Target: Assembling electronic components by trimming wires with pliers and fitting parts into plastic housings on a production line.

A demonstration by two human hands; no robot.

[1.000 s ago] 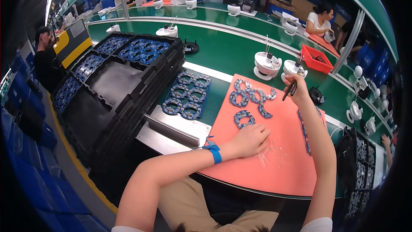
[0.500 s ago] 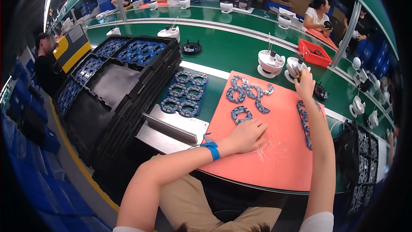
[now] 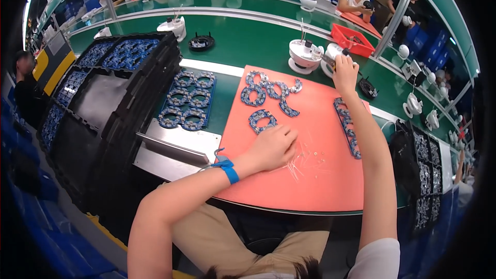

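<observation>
My left hand rests on the pink mat with its fingers curled; what they may hold is hidden. Just beyond its knuckles lies a ring-shaped blue circuit board, and thin pale wire pieces lie scattered by the fingertips. My right hand reaches far forward, its fingers closed at a white round device housing. A small dark item shows at those fingers, too small to name. A second white housing, with wires standing up, is to its left. More ring boards lie loose farther up the mat.
A blue panel of joined ring boards stands by a metal fixture. Stacked black trays rise at left. Another board strip lies under my right forearm. A red bin sits beyond. People work across the green bench.
The whole view has shifted, so things appear farther left and higher. My right fingers look more curled at the white housing. My left hand stays beside the same ring board.
</observation>
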